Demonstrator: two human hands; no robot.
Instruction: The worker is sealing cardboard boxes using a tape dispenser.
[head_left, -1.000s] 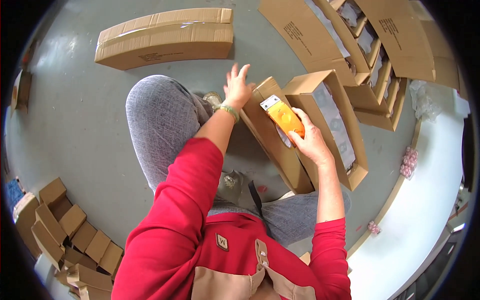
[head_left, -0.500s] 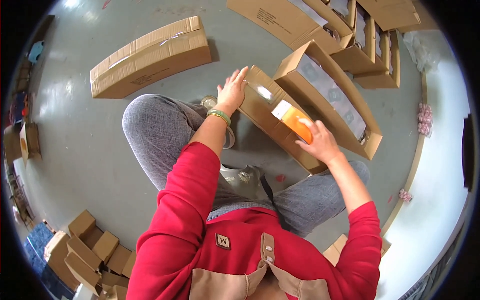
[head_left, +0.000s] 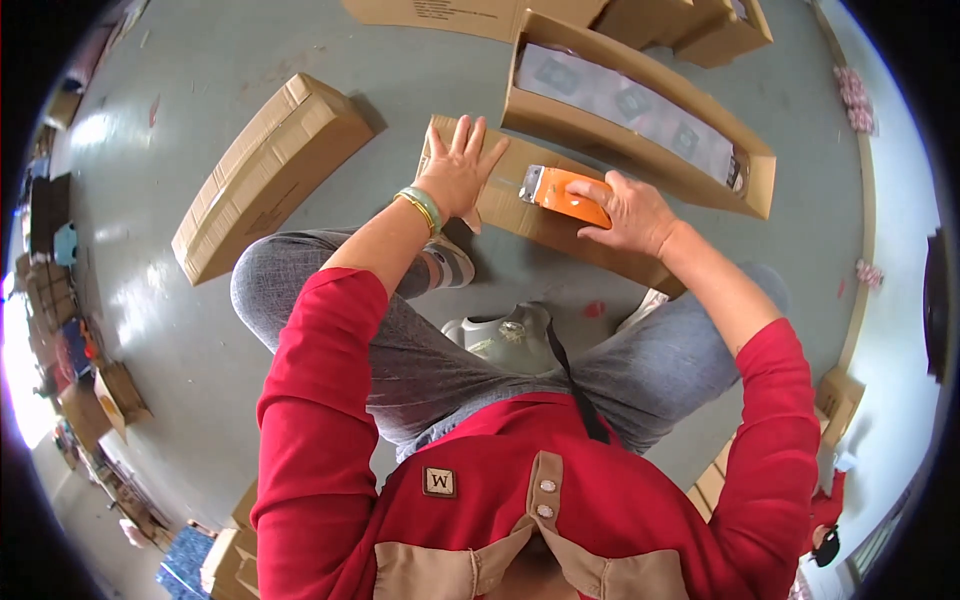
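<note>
A long closed cardboard box (head_left: 506,208) lies on the floor just in front of my knees. My left hand (head_left: 460,178) rests on its left end with the fingers spread. A bent flap or edge of cardboard shows below that palm. My right hand (head_left: 636,216) grips an orange tape dispenser (head_left: 568,194) from its right end. The dispenser's metal end points left, over the top of the box near its middle. Whether it presses on the cardboard I cannot tell.
An open long box (head_left: 750,185) with a pale printed wrapping (head_left: 630,100) inside lies just beyond. A closed carton (head_left: 265,180) stands at the left. More cartons (head_left: 450,15) are at the far edge. A grey stool-like object (head_left: 505,335) sits between my legs.
The view has shifted, so the boxes sit differently in it. My left fingers have spread out over the box end. The tape dispenser has turned more level and points left.
</note>
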